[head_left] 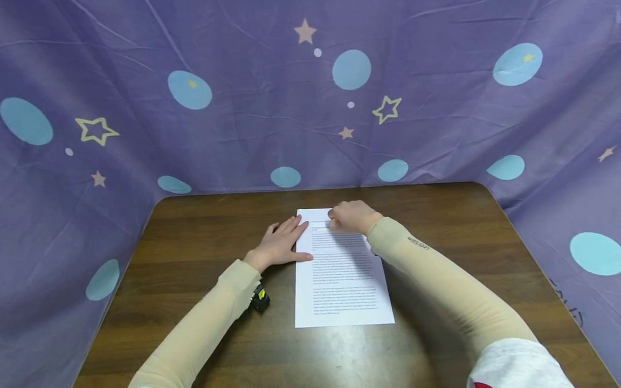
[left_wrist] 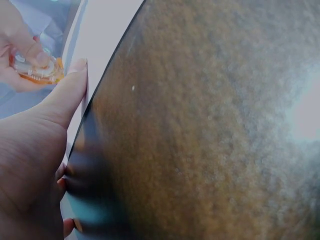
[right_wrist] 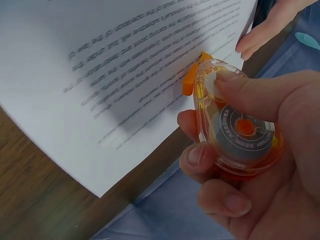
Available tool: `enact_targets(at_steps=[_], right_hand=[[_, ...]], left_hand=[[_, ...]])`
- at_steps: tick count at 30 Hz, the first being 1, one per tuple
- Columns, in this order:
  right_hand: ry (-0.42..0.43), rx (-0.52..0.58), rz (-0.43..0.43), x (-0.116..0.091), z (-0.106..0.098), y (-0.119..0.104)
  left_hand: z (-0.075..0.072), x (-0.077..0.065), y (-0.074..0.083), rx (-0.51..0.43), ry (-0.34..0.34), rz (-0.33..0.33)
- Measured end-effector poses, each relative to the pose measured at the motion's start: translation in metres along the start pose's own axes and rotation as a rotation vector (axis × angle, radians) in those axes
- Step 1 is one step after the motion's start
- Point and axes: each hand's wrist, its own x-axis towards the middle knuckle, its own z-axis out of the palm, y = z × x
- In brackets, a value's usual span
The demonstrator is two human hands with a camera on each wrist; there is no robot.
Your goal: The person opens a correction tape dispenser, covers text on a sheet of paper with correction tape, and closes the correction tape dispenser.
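Observation:
A printed sheet of paper [head_left: 344, 291] lies on the brown table. My left hand [head_left: 281, 245] rests on its left edge, fingers spread and thumb reaching onto the page. Near the top of the sheet, my right hand [head_left: 355, 216] grips a correction tape dispenser [right_wrist: 240, 125]. The dispenser is clear plastic with an orange tip and a dark reel inside. In the right wrist view its tip is right at the lines of print, with the thumb pressed on its side. Through the left wrist view the dispenser also shows, beyond my left thumb [left_wrist: 70, 90].
The wooden table [head_left: 204, 226] extends around the sheet on all sides. Behind it and at both sides hangs a purple cloth [head_left: 271, 124] with stars and blue dots. A small black device [head_left: 261, 299] sits at the left wrist, by the sleeve.

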Motion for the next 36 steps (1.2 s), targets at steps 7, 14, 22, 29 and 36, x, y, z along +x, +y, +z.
enact_targets(at_steps=[7,14,22,29,36], right_hand=[[0.006,-0.008,0.004,-0.008,0.002,0.008],[0.026,0.004,-0.001,-0.018,0.003,0.016],[0.025,0.019,0.012,-0.027,0.005,0.025],[0.039,0.048,0.018,-0.034,0.008,0.035],[0.049,0.063,0.029,-0.041,0.012,0.045]], left_hand=[[-0.001,-0.001,0.001,0.007,-0.006,0.000],[0.002,0.000,-0.001,-0.001,0.008,0.008],[0.006,0.004,-0.005,-0.019,0.011,0.009],[0.003,0.003,-0.003,-0.002,0.004,0.008],[0.002,0.001,0.000,-0.023,0.017,0.012]])
